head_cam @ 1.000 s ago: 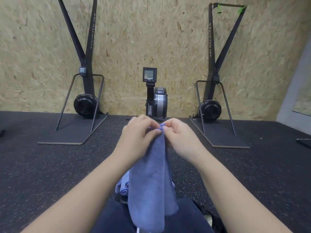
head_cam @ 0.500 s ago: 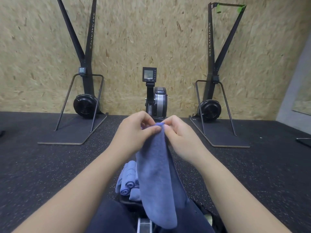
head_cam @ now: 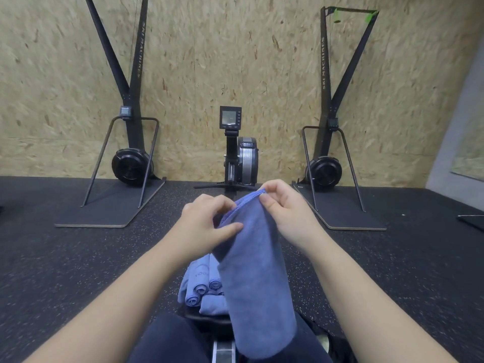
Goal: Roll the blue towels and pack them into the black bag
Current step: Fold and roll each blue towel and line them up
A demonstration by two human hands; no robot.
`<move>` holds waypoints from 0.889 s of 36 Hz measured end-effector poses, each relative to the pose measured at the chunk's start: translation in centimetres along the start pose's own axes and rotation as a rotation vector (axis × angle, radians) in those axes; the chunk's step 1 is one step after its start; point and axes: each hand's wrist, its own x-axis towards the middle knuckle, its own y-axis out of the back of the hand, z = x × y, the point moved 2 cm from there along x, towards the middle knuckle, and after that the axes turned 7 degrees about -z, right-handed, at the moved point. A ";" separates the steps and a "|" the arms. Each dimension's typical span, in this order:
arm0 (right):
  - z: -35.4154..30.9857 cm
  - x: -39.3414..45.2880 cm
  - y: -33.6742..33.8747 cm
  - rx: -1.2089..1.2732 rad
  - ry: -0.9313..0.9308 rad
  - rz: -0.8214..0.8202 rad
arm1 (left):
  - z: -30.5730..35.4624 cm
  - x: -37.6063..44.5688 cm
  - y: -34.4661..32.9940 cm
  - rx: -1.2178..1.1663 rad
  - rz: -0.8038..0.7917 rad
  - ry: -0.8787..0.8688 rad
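Observation:
A blue towel hangs in front of me, folded lengthwise, its lower end reaching my lap. My right hand pinches its top edge between thumb and fingers. My left hand grips the towel's left side just below, thumb laid across the cloth. Behind the hanging towel, several rolled blue towels lie stacked on a black seat between my knees. The black bag is not clearly visible; a dark shape shows at the bottom right.
A rowing machine with a monitor stands straight ahead at the chipboard wall. Two ski machines on black base plates flank it. Speckled black rubber floor spreads on both sides.
My hands have spread slightly apart along the towel's top edge, the right one rising and the left dropping lower. The towel swung to the right, uncovering more of the rolled towels.

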 end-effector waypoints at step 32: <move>6.3 0.3 -1.2 -0.200 -0.375 0.034 | -5.4 -0.6 -1.5 -0.061 -0.005 0.129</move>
